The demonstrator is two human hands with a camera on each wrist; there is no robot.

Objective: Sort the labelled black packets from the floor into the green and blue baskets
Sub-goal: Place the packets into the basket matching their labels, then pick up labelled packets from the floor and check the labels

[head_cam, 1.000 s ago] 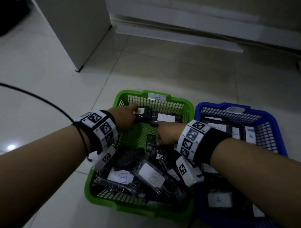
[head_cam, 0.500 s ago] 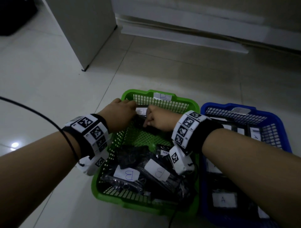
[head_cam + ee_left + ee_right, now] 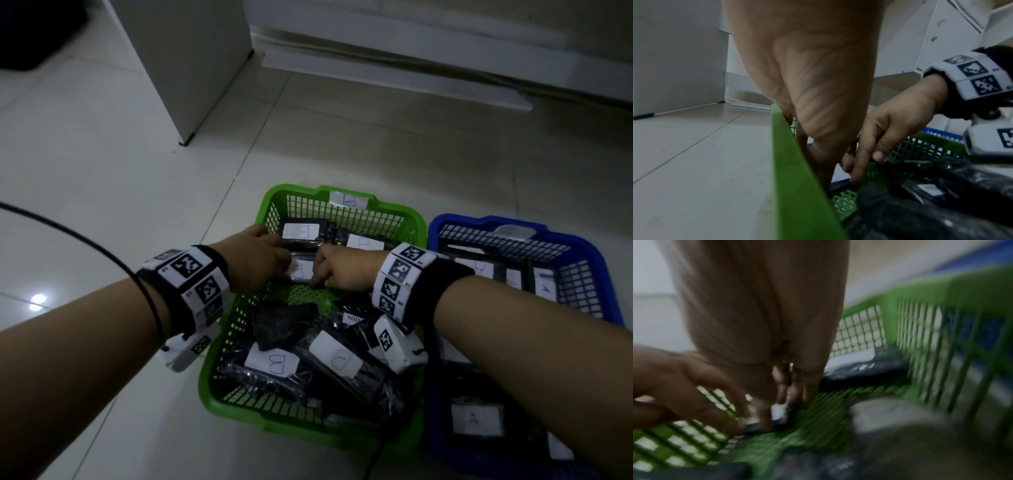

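Note:
Both hands are inside the green basket (image 3: 298,190), near its far end. My left hand (image 3: 286,270) and right hand (image 3: 318,277) pinch the two ends of one black packet (image 3: 303,270) with a white B label, low over the basket's mesh floor. The blurred right wrist view shows fingers of both hands curled on that packet (image 3: 779,412). Two more B packets (image 3: 301,231) lie behind it by the far wall, and several are heaped at the near end (image 3: 275,363). The blue basket (image 3: 462,221) stands right of the green one and holds A-labelled packets (image 3: 474,419).
The two baskets touch side by side on a pale tiled floor. A black cable (image 3: 85,240) curves over the floor to my left wrist. A white cabinet (image 3: 178,68) stands at the far left and a low white ledge (image 3: 394,75) runs along the back.
My right hand rose from the middle of the green basket to join the left at its far end. Both now hold a B packet just in front of the back row.

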